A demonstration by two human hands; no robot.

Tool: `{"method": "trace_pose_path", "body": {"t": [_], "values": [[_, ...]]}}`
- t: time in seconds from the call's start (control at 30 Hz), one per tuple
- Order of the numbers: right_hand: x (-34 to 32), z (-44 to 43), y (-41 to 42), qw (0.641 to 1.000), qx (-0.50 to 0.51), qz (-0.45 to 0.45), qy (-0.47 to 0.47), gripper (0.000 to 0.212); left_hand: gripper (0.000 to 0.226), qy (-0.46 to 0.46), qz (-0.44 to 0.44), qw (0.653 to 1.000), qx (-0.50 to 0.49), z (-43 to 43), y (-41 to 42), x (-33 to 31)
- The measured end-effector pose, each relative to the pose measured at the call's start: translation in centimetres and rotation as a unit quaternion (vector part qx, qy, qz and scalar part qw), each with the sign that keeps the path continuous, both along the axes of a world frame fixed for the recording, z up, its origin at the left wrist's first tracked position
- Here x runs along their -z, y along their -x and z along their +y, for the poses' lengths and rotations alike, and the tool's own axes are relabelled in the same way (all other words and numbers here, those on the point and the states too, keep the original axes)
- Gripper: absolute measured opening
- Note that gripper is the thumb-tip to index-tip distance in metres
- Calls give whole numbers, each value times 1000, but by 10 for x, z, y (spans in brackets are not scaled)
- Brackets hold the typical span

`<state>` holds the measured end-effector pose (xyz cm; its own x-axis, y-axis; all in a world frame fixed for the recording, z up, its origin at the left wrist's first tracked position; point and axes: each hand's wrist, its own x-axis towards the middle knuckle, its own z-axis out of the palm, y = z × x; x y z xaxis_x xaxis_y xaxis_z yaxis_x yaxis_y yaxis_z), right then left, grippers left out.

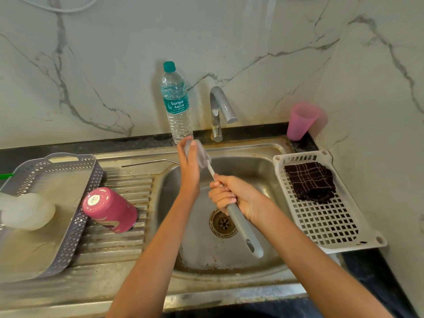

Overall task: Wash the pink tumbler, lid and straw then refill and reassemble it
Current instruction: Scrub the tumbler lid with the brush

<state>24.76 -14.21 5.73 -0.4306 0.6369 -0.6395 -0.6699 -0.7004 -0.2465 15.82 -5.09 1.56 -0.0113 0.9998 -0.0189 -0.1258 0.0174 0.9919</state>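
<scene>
Left hand [189, 166]: grips lid [200, 154], centre frame
Right hand [231, 196]: grips brush [242, 227] handle, bristles against lid
Tumbler [110, 210]: upside down, left of centre

Steel drainboard [119, 249] bearing upturned pink tumbler [110, 210], metal straw [149, 162] and grey basket [75, 237].

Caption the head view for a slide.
Right hand holds a brush to the lid in the left hand; tumbler upended beside the sink.

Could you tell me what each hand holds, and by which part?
The right hand grips the brush by the top of its grey handle; the left hand pinches what looks like the translucent lid by its edge.
</scene>
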Motion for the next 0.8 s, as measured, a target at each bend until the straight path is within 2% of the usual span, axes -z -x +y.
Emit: {"method": "trace_pose_path", "body": {"t": [0.13, 0.17, 0.23, 0.3, 0.4, 0.47, 0.57, 0.6, 0.7, 0.8], "values": [[1, -15, 8, 993, -23, -112, -30, 43, 55, 78, -126, 988, -52, 21, 14, -1], [2, -15, 11, 988, -20, -148, -41, 42, 58, 82, -159, 983, -39, 21, 14, -1], [4, -11, 12, 969, -9, -237, -67, 39, 45, 85, -189, 978, 0, 10, 10, 1], [6, -6, 11, 934, -13, -342, -101, 36, 35, 101, -208, 973, 12, 2, 6, 2], [15, -15, 17, 876, -55, -457, -143, 36, 35, 112, -280, 953, -18, 12, 15, -4], [20, -24, 21, 849, -74, -498, -162, 38, 38, 125, -322, 938, -33, 20, 20, -6], [21, -19, 14, 824, -66, -533, -182, 39, 43, 141, -311, 940, -13, 13, 16, 0], [21, -14, 10, 806, -69, -556, -193, 40, 42, 143, -307, 941, -5, 10, 15, 1], [27, -7, 3, 723, -92, -649, -220, 42, 39, 148, -328, 933, 31, 9, 17, 3], [36, -12, 3, 690, -83, -680, -232, 43, 41, 176, -379, 907, 43, 9, 22, 7]]}}
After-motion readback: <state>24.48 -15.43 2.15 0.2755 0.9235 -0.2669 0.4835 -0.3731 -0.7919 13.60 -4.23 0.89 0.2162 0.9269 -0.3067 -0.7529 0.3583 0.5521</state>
